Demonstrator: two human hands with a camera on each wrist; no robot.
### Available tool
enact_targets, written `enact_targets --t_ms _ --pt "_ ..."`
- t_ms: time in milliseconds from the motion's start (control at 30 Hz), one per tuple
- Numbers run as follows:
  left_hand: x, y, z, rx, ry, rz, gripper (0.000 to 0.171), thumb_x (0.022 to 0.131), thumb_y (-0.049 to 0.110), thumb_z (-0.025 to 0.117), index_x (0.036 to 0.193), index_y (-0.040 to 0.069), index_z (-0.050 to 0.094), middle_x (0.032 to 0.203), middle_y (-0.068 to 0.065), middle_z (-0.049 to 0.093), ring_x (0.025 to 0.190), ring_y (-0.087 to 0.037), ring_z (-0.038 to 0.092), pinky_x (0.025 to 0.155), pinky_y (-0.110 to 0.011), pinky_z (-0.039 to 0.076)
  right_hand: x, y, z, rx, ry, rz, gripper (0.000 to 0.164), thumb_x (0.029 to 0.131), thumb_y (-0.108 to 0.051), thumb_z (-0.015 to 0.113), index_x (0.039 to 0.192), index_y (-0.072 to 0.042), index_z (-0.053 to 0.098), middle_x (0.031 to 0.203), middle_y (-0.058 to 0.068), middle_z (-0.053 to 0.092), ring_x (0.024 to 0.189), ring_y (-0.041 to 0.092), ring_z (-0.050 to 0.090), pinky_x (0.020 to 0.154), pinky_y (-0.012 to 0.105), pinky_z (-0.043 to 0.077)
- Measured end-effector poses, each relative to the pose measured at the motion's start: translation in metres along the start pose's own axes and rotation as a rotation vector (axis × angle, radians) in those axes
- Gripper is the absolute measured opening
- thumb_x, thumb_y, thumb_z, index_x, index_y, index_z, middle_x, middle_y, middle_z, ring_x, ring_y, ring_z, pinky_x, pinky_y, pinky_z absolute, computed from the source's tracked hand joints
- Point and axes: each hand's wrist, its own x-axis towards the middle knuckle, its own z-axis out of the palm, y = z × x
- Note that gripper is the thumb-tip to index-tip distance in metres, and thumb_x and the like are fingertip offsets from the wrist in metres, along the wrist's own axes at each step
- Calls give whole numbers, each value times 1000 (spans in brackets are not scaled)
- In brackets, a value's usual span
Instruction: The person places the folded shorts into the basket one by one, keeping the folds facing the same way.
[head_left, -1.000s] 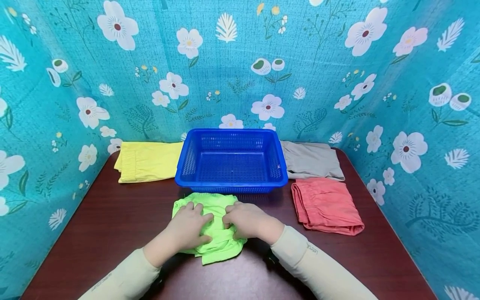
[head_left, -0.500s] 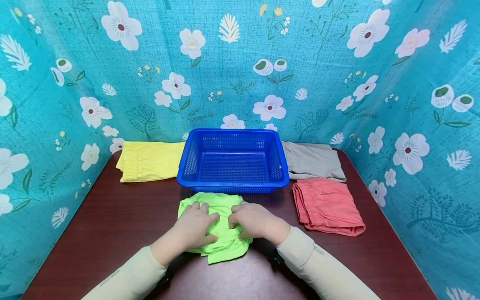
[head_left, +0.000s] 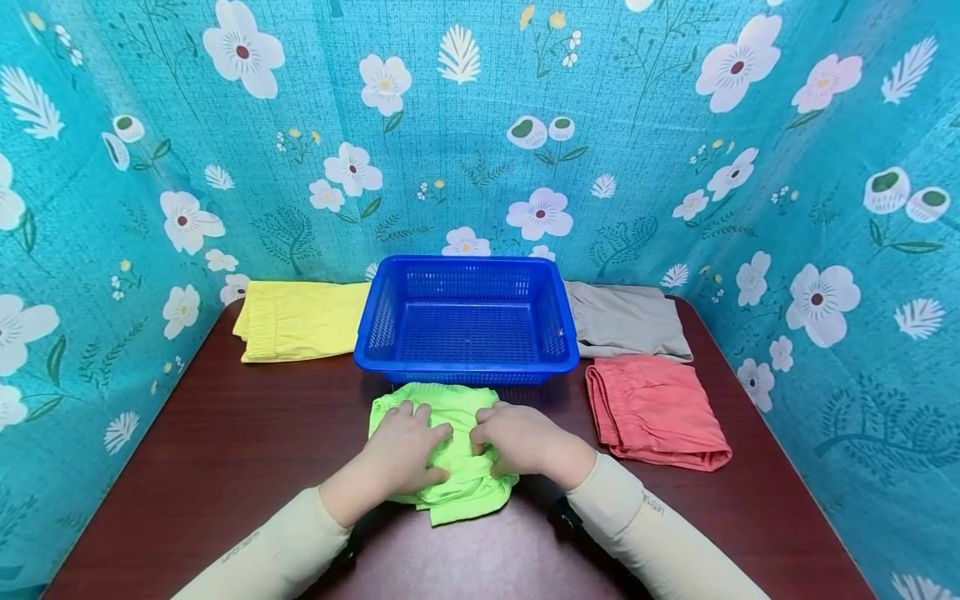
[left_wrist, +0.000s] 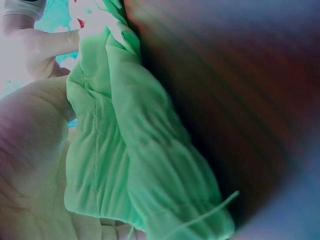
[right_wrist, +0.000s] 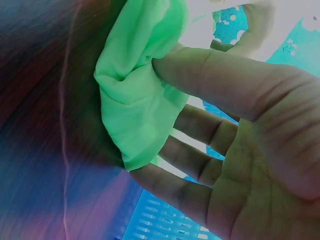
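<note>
The right hand (head_left: 522, 440) holds the green cloth (head_left: 460, 457), its thumb on one side and its fingers on the other. The left hand (head_left: 405, 450) is on the same cloth with its fingers spread and a bit bent; the cloth hides the tips, so I can't tell if it pinches. The green cloth lies on the brown worktop (head_left: 285, 433), crumpled, with a stretchy, wrinkly edge.

Right behind the cloth is a blue basket (head_left: 465, 367). It has a thick rim, and its sides and bottom are full of tiny holes. To its left lies a folded yellow cloth (head_left: 311, 321). To its right lies a grey cloth (head_left: 626, 321), and a folded red cloth (head_left: 656, 412) is just in front of that. A blue flowery curtain (head_left: 465, 204) hangs all around.
</note>
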Motion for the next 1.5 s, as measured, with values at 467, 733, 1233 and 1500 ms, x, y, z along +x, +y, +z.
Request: enact_targets --t_ms 467,733,1233,1500 --pt "11 11 -2 5 28 4 57 78 66 76 113 23 68 102 -14 63 95 -35 59 80 -49 52 -12 11 -2 28 2 14 29 66 -21 91 86 -27 71 85 -12 51 87 14 55 89 35 52" --pt "13 13 -3 -5 20 10 56 79 66 74 115 23 68 104 -15 64 98 -37 59 82 -50 52 -19 13 -3 42 14 0 28 66 -21 91 86 -26 71 85 -10 53 85 13 54 76 30 49" --pt "0 -1 -4 -135 44 31 56 88 59 71 128 21 67 116 -10 68 104 -32 61 89 -46 53 -25 12 1 77 30 38 30 69 -17 88 93 -26 73 88 -13 52 89 11 54 74 29 50" --pt "-9 -5 -6 -295 55 -27 37 100 32 66 131 13 66 126 -8 68 116 -30 62 94 -47 54 -31 12 5 102 48 48 29 72 -17 88 96 -25 74 91 -12 55 94 11 55 76 29 52"
